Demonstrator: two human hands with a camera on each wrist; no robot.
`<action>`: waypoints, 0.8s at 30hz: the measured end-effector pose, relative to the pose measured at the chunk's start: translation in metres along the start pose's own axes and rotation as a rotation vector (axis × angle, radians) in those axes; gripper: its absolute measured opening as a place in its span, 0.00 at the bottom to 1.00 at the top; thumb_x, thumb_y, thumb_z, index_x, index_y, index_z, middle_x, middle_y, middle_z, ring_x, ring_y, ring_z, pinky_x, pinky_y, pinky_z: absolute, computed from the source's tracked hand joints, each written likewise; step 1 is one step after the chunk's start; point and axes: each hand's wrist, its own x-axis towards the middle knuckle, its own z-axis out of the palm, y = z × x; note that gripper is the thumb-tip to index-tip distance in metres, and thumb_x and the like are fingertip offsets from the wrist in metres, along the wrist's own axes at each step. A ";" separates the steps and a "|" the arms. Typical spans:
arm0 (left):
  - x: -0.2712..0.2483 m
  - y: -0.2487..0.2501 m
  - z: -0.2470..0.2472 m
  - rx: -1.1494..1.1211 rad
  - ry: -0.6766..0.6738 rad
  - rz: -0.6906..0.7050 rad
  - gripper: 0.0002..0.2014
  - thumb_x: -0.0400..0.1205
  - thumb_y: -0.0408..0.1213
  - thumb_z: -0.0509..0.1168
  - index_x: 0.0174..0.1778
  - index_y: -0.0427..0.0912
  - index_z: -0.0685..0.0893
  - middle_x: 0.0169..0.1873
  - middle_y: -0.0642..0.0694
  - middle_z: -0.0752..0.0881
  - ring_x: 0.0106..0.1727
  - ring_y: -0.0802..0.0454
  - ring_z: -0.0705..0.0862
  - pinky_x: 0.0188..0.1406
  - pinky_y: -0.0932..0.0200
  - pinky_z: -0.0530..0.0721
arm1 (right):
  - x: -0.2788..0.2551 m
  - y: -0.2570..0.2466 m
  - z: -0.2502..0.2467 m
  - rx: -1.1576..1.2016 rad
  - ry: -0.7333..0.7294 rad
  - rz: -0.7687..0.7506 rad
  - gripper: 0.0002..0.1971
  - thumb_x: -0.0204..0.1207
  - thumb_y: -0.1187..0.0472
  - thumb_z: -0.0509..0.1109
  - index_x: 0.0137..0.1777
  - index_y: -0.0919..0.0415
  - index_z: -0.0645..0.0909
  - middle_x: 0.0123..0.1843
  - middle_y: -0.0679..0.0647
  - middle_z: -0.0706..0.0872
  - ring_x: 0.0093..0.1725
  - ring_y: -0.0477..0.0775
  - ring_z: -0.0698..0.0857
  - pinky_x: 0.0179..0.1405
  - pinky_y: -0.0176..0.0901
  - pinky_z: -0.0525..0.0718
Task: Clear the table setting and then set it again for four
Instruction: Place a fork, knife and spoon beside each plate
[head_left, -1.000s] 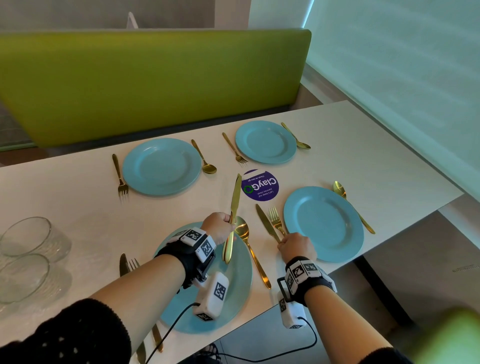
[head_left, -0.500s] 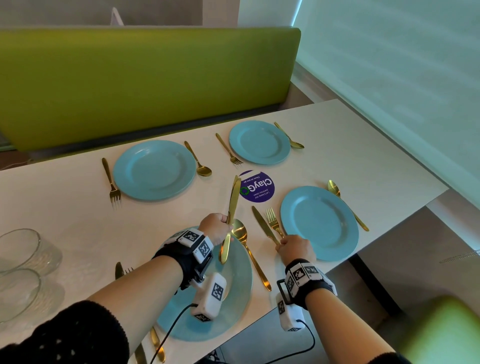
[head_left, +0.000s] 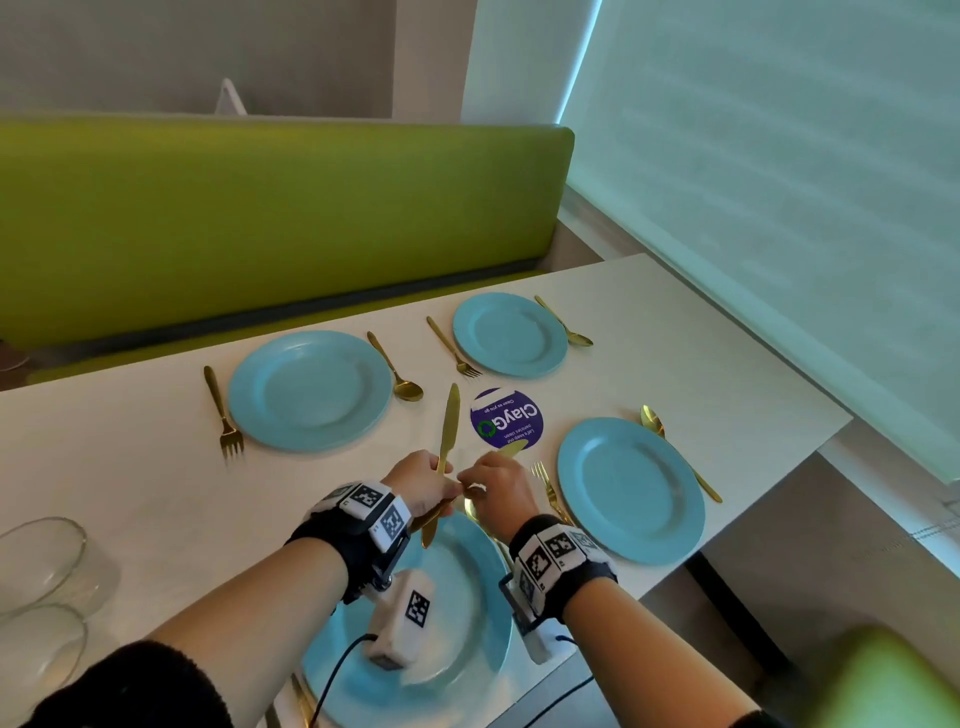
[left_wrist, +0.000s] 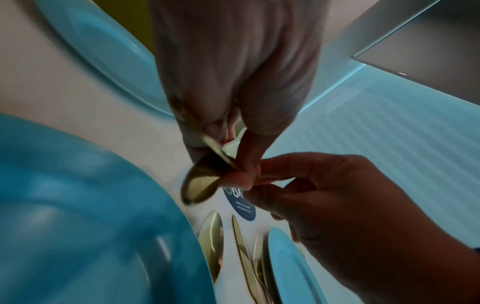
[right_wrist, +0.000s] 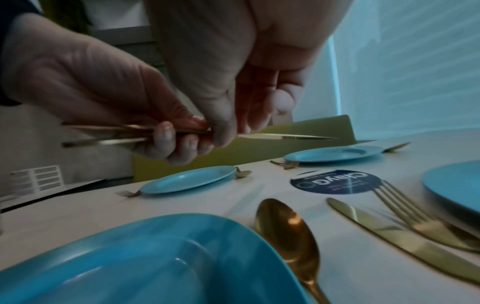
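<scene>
Left hand (head_left: 421, 480) curls round the handles of two slim gold metal knives (head_left: 450, 421) at centre frame. Their blades point up-frame toward the green bench, the long axis near vertical, handle ends over the near round blue plate (head_left: 467, 623). Right hand (head_left: 501, 491), just now beside the flat-lying gold knife (right_wrist: 389, 228), has crossed over and pinches those handles, so clearing looks barely begun.

4 plates (head_left: 310, 391) on table (head_left: 130, 467) | sticker (head_left: 506, 418) between them
</scene>
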 end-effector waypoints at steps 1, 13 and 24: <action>0.000 -0.001 -0.007 0.012 -0.012 0.011 0.13 0.77 0.27 0.67 0.55 0.39 0.75 0.37 0.40 0.82 0.31 0.49 0.82 0.36 0.57 0.83 | 0.003 -0.004 0.003 0.000 -0.027 -0.062 0.09 0.53 0.73 0.75 0.29 0.59 0.90 0.28 0.55 0.85 0.24 0.54 0.85 0.28 0.27 0.78; 0.003 -0.010 -0.050 -0.200 0.031 0.053 0.03 0.83 0.26 0.60 0.44 0.37 0.74 0.31 0.39 0.83 0.28 0.49 0.79 0.27 0.61 0.81 | 0.035 -0.010 0.025 -0.155 -0.020 -0.249 0.11 0.52 0.70 0.83 0.31 0.54 0.90 0.30 0.50 0.86 0.28 0.54 0.87 0.19 0.39 0.83; 0.021 -0.014 -0.113 -0.263 0.485 0.076 0.09 0.87 0.34 0.54 0.47 0.33 0.76 0.30 0.43 0.81 0.28 0.51 0.77 0.28 0.61 0.78 | 0.146 -0.003 -0.019 -0.169 -0.156 0.301 0.12 0.80 0.61 0.65 0.58 0.56 0.87 0.57 0.58 0.87 0.58 0.60 0.84 0.55 0.46 0.82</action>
